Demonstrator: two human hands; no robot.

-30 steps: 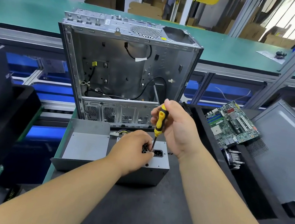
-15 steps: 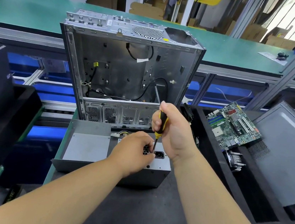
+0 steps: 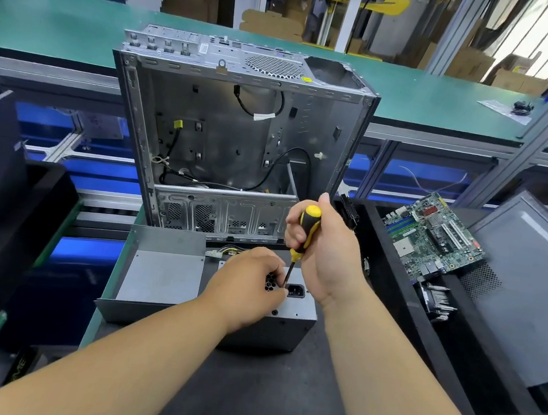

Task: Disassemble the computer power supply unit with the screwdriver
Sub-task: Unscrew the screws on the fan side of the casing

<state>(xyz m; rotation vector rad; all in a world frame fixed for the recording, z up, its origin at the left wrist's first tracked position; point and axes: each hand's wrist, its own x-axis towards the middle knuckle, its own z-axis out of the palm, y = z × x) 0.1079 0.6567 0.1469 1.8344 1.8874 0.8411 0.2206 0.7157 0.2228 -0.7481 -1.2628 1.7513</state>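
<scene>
Upright, a yellow-and-black screwdriver (image 3: 304,235) gripped in the right hand (image 3: 327,252) meets the power supply unit (image 3: 293,320) at the mat's far edge; left hand (image 3: 245,286) fingers curl on its top

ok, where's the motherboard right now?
Head view, right side: the motherboard lies tilted in the black tray, against the grey side panel, right of the open computer case.
</scene>
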